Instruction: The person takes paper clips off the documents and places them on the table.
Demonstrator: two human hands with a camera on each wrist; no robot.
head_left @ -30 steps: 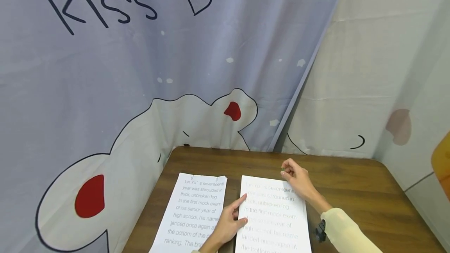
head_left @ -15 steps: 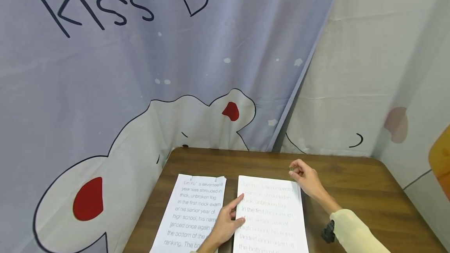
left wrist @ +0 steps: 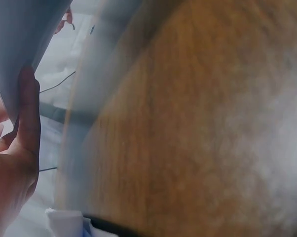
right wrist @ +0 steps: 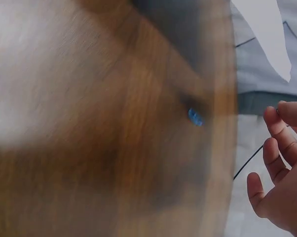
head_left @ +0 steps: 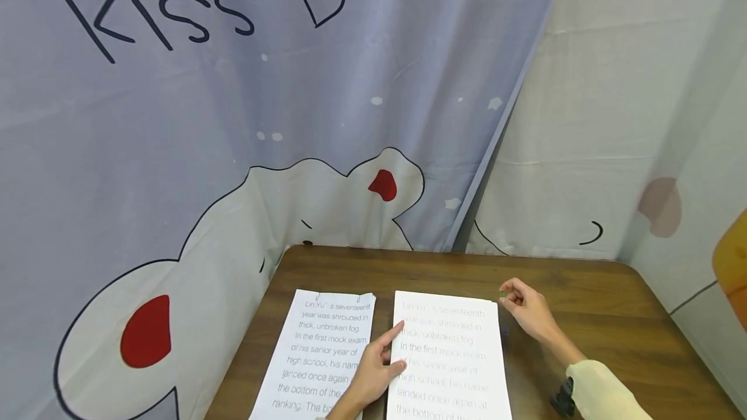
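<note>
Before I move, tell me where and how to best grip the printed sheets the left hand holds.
Probably by the right edge, coming from the right: the left hand already holds the opposite side of the printed sheets, while the long right edge shows uncovered below the right hand. Being thin and flat, they likely suit a pinch from front and back.

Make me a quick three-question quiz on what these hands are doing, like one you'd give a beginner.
1. Multiple choice: what colour is the small object that the right hand pinches?
A red
B green
C white
2. True or false: the left hand holds the right-hand papers by their left edge.
3. Short answer: on which side of those papers does the tiny blue item lie on the table, as the person sees it?

Key: 1 B; 2 true; 3 the right side.
</note>
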